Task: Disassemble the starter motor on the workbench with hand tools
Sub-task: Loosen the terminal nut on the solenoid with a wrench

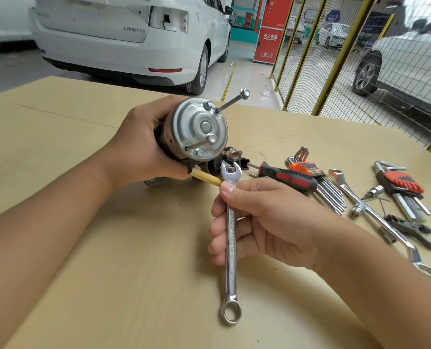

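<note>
At the centre of the frame, the starter motor (196, 129) is gripped around its body by the left hand (138, 147), its end cap turned toward the camera, two long through-bolts already backed partway out. Just below it, the combination wrench (230, 238) is held in the curled fingers of the right hand (267, 222), its long axis running almost straight up the frame. The open end is seated on a terminal nut (230, 168) on the motor's lower right. The next swing is judged to be sideways, about that nut.
</note>
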